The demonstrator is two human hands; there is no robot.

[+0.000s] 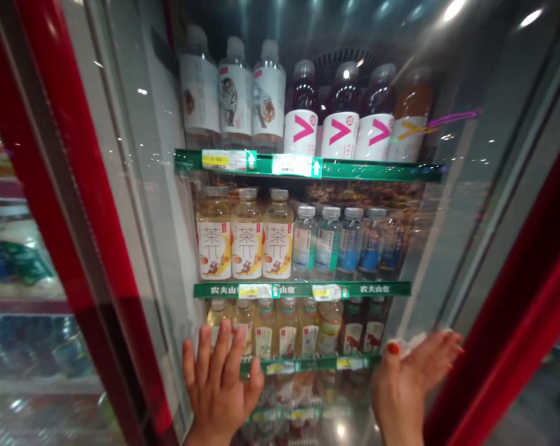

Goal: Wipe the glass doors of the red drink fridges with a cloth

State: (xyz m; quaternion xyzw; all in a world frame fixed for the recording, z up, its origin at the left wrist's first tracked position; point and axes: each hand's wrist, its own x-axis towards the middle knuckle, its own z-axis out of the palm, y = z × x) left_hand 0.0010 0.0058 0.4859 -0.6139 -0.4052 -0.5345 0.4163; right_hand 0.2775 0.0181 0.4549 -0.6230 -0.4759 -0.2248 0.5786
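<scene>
Head view: left hand [219,384] spread flat on glass door [447,248], right hand [410,378] holding white cloth [412,342] against it.

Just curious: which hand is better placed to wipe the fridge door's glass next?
Probably right: the right hand holds a white cloth against the glass door; the left hand lies flat on it, bare.

Edges, glare and blur at the cooler

Both wrists run off the bottom edge. The right hand [412,381] covers most of a white cloth [412,342] (only a crumpled edge shows above the fingers). The left hand [219,384] hides part of the lower bottles [287,331]. The price tags [295,165] are too small to read. Reflections on the glass door [470,204] veil the lowest shelf [303,412], and the neighbouring cooler [24,266] is a blur.
</scene>
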